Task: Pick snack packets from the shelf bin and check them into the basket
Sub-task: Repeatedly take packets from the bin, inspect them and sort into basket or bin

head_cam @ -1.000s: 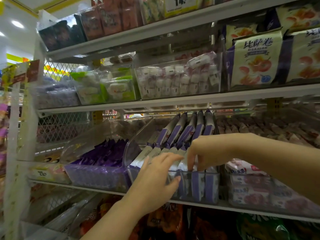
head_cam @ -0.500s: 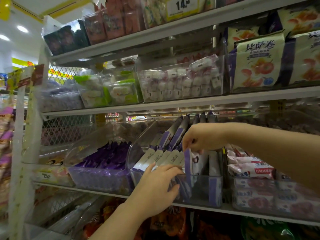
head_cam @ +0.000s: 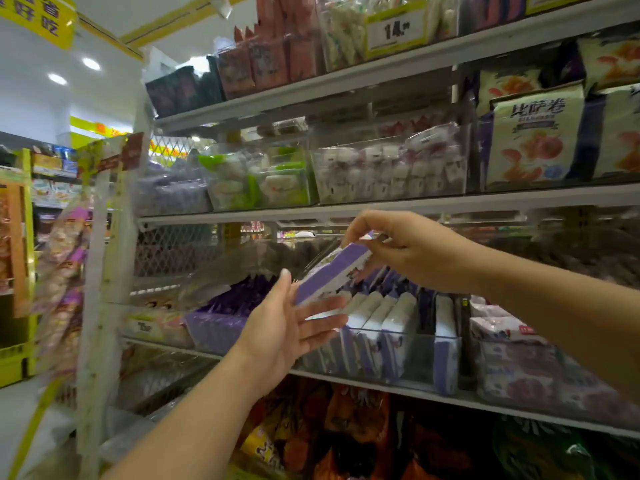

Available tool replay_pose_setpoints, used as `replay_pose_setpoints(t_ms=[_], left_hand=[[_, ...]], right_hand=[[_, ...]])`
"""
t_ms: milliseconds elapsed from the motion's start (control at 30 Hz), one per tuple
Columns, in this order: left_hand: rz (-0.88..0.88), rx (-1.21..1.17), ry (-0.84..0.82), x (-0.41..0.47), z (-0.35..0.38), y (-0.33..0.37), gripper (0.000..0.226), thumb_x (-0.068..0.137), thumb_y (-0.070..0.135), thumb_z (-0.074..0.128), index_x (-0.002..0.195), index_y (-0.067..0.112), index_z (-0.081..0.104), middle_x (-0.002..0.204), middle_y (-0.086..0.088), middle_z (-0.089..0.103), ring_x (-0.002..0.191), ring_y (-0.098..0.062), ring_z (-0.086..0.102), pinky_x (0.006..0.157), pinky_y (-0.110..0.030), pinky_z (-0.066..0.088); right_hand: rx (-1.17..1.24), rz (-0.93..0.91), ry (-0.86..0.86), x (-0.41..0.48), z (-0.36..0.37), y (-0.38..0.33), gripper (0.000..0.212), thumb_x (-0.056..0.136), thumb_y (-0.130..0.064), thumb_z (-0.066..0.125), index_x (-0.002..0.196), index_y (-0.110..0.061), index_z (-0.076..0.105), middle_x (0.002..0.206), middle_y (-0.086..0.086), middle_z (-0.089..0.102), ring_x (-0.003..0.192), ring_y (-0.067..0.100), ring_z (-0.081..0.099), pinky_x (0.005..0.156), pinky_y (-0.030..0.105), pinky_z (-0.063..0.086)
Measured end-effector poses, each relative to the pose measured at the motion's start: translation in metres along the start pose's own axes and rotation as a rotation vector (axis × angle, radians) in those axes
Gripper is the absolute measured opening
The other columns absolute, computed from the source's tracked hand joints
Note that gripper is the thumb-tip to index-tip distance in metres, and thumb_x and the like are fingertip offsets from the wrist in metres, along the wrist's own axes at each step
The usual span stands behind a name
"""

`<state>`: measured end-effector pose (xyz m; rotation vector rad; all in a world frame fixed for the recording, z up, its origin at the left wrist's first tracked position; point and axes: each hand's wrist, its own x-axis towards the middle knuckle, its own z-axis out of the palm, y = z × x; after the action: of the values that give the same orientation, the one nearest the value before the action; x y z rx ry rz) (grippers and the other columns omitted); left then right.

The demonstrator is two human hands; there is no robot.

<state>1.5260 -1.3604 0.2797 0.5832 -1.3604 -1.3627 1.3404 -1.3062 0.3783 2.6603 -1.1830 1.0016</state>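
Head view: right hand [head_cam: 412, 251] pinches purple-white snack packet [head_cam: 332, 271] by its top end, above the shelf bin [head_cam: 420, 344].
Open, straight-fingered left hand [head_cam: 291, 327] sits just under packet's low end; support there, lift clear of bin rim. Basket not visible.

**Purple-and-white packet** [head_cam: 332, 275]: upper end covered by the fingers [head_cam: 363, 223] of the right hand [head_cam: 412, 251]; the print on its face is too small to read.

**Left hand** [head_cam: 284, 327]: hides the left front corner of the clear bin [head_cam: 415, 355] at the front edge of the shelf [head_cam: 464, 400]. Whether it touches the packet cannot be told.

**Forearms:** the left is cut off by the bottom edge, the right by the right edge.

**Price tag** [head_cam: 394, 29]: the small digits after "14" are illegible.

**Hanging packets** [head_cam: 62, 271] at the rack's left end: blurred.

**Bags** [head_cam: 346, 445] on the lowest level: dark, cropped by the bottom edge.

**Yellow sign** [head_cam: 38, 15]: cropped at the top left corner.
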Motion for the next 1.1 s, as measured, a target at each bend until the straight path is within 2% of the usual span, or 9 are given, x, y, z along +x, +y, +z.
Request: replay_pose_setpoints(t_ms=[133, 267, 400, 467, 533, 633, 800, 967, 1100], left_hand=[[0.020, -0.175, 0.101, -0.029, -0.030, -0.013, 0.046, 0.083, 0.050, 0.055, 0.111, 0.015, 0.066, 0.090, -0.007, 0.075, 0.071, -0.018, 0.073, 0.057, -0.029, 0.057], [0.074, -0.080, 0.258, -0.062, -0.063, -0.041, 0.024, 0.087, 0.034, 0.059, 0.104, 0.020, 0.068, 0.093, -0.003, 0.075, 0.071, -0.012, 0.071, 0.056, -0.027, 0.056], [0.019, 0.087, 0.308, -0.107, -0.101, -0.062, 0.043, 0.075, 0.032, 0.067, 0.115, 0.018, 0.064, 0.107, -0.003, 0.074, 0.092, -0.020, 0.073, 0.071, -0.036, 0.061], [-0.048, 0.156, 0.319, -0.128, -0.119, -0.076, 0.049, 0.073, 0.029, 0.069, 0.120, 0.015, 0.063, 0.113, -0.005, 0.073, 0.102, -0.024, 0.070, 0.088, -0.044, 0.057], [-0.123, 0.225, 0.323, -0.147, -0.135, -0.092, 0.054, 0.073, 0.027, 0.071, 0.123, 0.011, 0.061, 0.117, -0.007, 0.071, 0.109, -0.028, 0.067, 0.099, -0.051, 0.048], [-0.193, 0.295, 0.340, -0.168, -0.156, -0.115, 0.048, 0.078, 0.020, 0.069, 0.123, 0.007, 0.061, 0.116, -0.008, 0.071, 0.108, -0.027, 0.068, 0.099, -0.048, 0.050], [-0.321, 0.389, 0.314, -0.185, -0.177, -0.149, 0.028, 0.096, 0.009, 0.053, 0.123, 0.007, 0.062, 0.114, -0.002, 0.072, 0.106, -0.018, 0.068, 0.087, -0.025, 0.054], [-0.473, 0.162, 0.331, -0.187, -0.182, -0.161, 0.032, 0.095, 0.029, 0.051, 0.123, 0.015, 0.059, 0.114, -0.005, 0.072, 0.106, -0.022, 0.069, 0.083, -0.039, 0.058], [-0.394, 0.144, 0.464, -0.182, -0.186, -0.166, 0.027, 0.097, 0.029, 0.050, 0.122, 0.024, 0.060, 0.113, 0.000, 0.073, 0.105, -0.020, 0.069, 0.084, -0.045, 0.057]], right_hand=[[0.143, -0.054, -0.129, -0.006, 0.047, -0.013, 0.016, 0.097, -0.020, 0.051, 0.094, -0.030, 0.063, 0.114, -0.004, 0.062, 0.104, 0.007, 0.061, 0.089, 0.030, 0.052], [0.317, -0.024, -0.083, -0.013, 0.118, -0.016, 0.023, 0.096, -0.027, 0.053, 0.118, -0.029, 0.060, 0.138, -0.011, 0.045, 0.117, -0.004, 0.053, 0.095, 0.021, 0.047], [0.665, 0.180, -0.010, -0.027, 0.201, -0.021, 0.051, 0.093, -0.029, 0.058, 0.141, -0.028, 0.039, 0.133, -0.015, 0.051, 0.096, -0.009, 0.063, 0.076, 0.015, 0.052], [0.897, 0.287, -0.027, -0.033, 0.243, -0.025, 0.042, 0.093, -0.022, 0.059, 0.134, -0.021, 0.048, 0.123, -0.007, 0.063, 0.098, -0.003, 0.065, 0.079, 0.017, 0.053], [1.125, 0.428, -0.075, -0.039, 0.280, -0.030, 0.030, 0.094, -0.016, 0.057, 0.124, -0.010, 0.057, 0.114, 0.007, 0.070, 0.098, 0.020, 0.069, 0.085, 0.037, 0.057], [1.350, 0.644, -0.146, -0.046, 0.322, -0.032, 0.026, 0.093, -0.013, 0.056, 0.113, 0.004, 0.058, 0.100, 0.023, 0.067, 0.073, 0.029, 0.067, 0.068, 0.040, 0.059], [1.380, 0.862, -0.319, -0.053, 0.367, -0.029, 0.026, 0.093, -0.014, 0.057, 0.114, 0.001, 0.060, 0.110, 0.026, 0.067, 0.091, 0.034, 0.065, 0.093, 0.053, 0.048], [1.466, 0.889, -0.428, -0.050, 0.380, -0.023, 0.028, 0.099, -0.019, 0.047, 0.116, -0.001, 0.061, 0.110, 0.022, 0.069, 0.090, 0.031, 0.068, 0.087, 0.043, 0.053], [1.472, 0.827, -0.505, -0.049, 0.386, -0.020, 0.031, 0.099, -0.013, 0.046, 0.125, 0.000, 0.055, 0.119, 0.022, 0.065, 0.100, 0.032, 0.064, 0.088, 0.040, 0.052]])
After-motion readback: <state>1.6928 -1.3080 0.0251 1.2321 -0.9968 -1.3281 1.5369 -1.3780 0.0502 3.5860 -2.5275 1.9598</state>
